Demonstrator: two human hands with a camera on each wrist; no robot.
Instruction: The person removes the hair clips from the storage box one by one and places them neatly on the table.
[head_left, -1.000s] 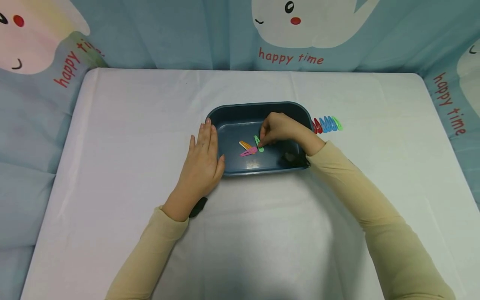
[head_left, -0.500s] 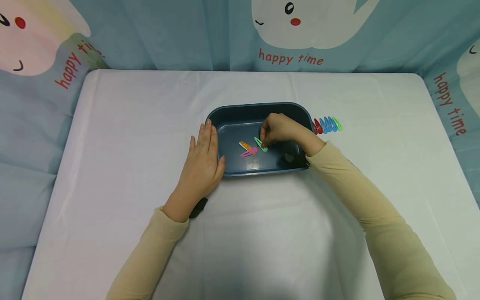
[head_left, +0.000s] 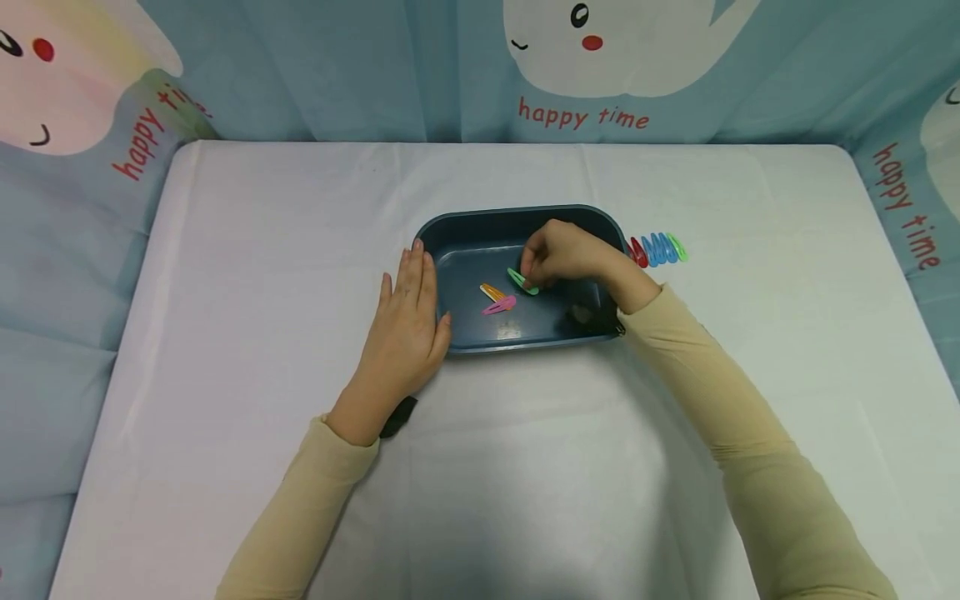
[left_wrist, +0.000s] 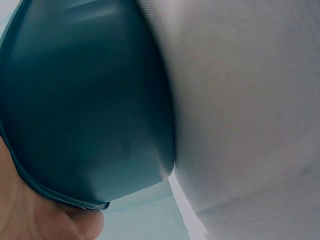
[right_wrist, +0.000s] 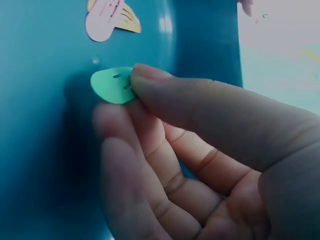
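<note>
A dark blue tray lies on the white-covered table. My left hand rests along its left side with straight fingers; in the left wrist view, that hand touches the tray's rim. Inside the tray, my right hand pinches a green hair clip between thumb and fingertips. The right wrist view shows the rounded end of this clip sticking out, with the rest covered by the thumb. An orange hair clip and a pink hair clip lie touching on the tray floor.
Right of the tray, red hair clips, blue hair clips and a green hair clip form a row on the white cloth. A blue printed curtain hangs behind the table.
The green hair clip has turned and shifted slightly right and up, away from the pink one, in my right hand's fingertips. My left hand has stayed at the tray's side.
</note>
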